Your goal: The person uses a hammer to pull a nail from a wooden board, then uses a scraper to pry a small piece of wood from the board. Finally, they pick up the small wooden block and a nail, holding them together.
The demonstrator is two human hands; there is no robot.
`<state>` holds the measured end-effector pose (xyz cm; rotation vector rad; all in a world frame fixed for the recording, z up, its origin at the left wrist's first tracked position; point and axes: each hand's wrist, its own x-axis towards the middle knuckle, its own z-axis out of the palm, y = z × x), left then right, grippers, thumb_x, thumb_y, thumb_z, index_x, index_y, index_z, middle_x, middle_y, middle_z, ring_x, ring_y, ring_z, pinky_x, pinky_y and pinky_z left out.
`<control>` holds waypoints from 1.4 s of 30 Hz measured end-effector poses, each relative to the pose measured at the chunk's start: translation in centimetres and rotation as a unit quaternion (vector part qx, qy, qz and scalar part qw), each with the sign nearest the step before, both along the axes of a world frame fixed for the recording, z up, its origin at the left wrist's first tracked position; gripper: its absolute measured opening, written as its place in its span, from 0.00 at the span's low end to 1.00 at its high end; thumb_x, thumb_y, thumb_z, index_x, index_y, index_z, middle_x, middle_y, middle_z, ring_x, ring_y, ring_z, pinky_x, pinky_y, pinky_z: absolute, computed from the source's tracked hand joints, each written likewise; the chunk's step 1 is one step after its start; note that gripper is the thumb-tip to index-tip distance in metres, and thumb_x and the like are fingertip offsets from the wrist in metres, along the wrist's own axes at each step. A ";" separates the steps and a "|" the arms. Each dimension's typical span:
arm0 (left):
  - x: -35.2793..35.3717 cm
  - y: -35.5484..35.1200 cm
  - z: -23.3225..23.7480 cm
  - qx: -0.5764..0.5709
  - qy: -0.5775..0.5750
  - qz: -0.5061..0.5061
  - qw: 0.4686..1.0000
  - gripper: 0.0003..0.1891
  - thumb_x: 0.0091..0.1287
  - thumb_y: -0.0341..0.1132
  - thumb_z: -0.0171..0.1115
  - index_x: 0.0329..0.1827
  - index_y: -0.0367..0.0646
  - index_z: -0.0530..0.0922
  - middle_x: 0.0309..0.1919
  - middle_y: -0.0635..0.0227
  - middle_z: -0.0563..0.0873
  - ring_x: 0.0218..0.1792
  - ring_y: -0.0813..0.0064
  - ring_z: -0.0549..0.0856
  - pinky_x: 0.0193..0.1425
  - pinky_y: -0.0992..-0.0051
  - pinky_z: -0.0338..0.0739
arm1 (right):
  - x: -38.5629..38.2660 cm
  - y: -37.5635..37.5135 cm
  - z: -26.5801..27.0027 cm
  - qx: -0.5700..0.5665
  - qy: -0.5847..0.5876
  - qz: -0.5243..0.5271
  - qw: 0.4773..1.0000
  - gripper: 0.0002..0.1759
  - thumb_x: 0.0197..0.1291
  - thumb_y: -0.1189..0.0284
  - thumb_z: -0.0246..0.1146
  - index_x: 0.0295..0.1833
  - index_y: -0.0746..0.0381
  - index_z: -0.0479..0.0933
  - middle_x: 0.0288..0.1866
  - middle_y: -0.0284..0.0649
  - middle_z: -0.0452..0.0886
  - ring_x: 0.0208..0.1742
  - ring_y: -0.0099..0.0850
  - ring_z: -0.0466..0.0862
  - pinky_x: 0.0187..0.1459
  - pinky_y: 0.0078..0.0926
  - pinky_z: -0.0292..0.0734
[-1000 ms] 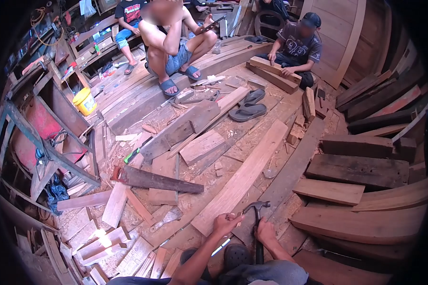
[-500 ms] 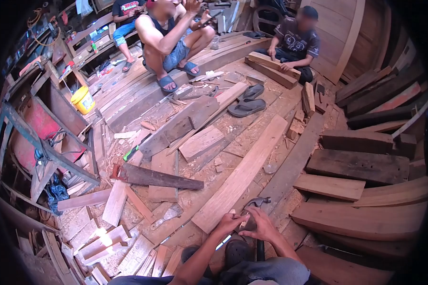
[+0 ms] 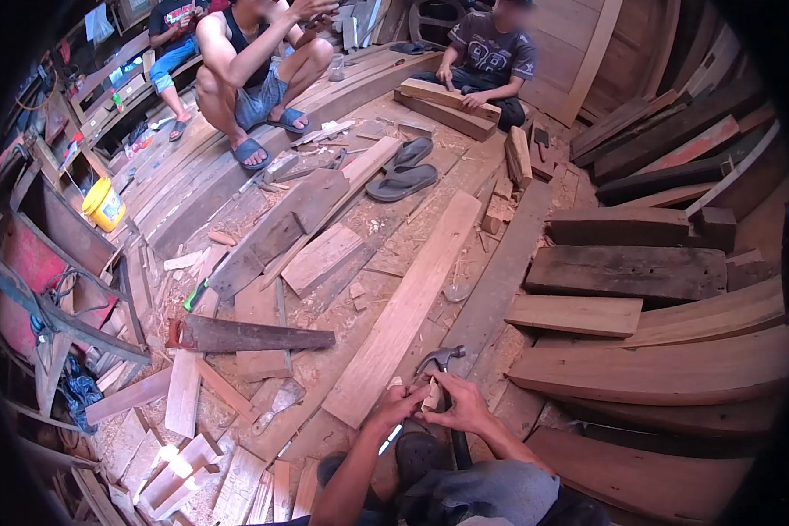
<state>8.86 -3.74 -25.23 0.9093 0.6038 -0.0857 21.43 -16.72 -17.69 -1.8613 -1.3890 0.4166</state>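
Note:
My left hand (image 3: 396,407) has its fingers closed on a small pale wood piece (image 3: 431,396), low in the middle of the view. Across from it, my right hand (image 3: 461,401) curls its thumb and fingers around the other side of the same piece. A claw hammer (image 3: 447,356) lies just beyond my fingers, its dark handle running back beneath my right hand. Below my left wrist shows a slim whitish object (image 3: 391,438), too small to name. A long, smooth plank (image 3: 408,307) stretches away ahead of my hands.
A handsaw (image 3: 254,336) lies left among offcuts and shavings. Stacked timbers (image 3: 622,272) line the right side. Dark sandals (image 3: 401,182) lie beyond the plank. One person (image 3: 491,57) sits with wood blocks; another (image 3: 250,74) squats near a yellow bucket (image 3: 103,204).
The whole view has shifted, so the surroundings sit further left and higher. My right fingers have come in closer around the small wood piece; my left hand keeps hold of it.

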 end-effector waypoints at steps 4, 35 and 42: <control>0.8 0.6 5.4 -0.004 -0.024 0.031 0.999 0.16 0.64 0.45 0.70 0.42 0.40 0.84 0.32 0.74 0.84 0.32 0.85 0.81 0.33 0.82 0.75 | 0.6 0.4 2.2 -0.003 0.015 0.002 1.000 0.44 0.42 0.59 0.78 0.64 0.65 0.71 0.56 0.51 0.80 0.55 0.48 0.82 0.55 0.38 0.77; 0.4 3.2 5.3 0.136 -0.111 -0.057 0.983 0.14 0.62 0.38 0.71 0.44 0.36 0.85 0.37 0.72 0.86 0.38 0.85 0.81 0.44 0.80 0.74 | 0.7 1.0 4.3 0.045 0.009 0.049 0.998 0.45 0.41 0.65 0.81 0.66 0.64 0.70 0.59 0.48 0.80 0.57 0.43 0.83 0.58 0.34 0.78; 0.3 2.9 4.5 0.095 -0.158 -0.026 0.982 0.12 0.63 0.36 0.70 0.41 0.36 0.85 0.36 0.72 0.86 0.38 0.85 0.81 0.44 0.80 0.74 | 0.8 0.9 5.7 0.002 0.136 0.046 0.990 0.45 0.40 0.66 0.81 0.66 0.64 0.70 0.57 0.49 0.81 0.55 0.40 0.84 0.53 0.33 0.80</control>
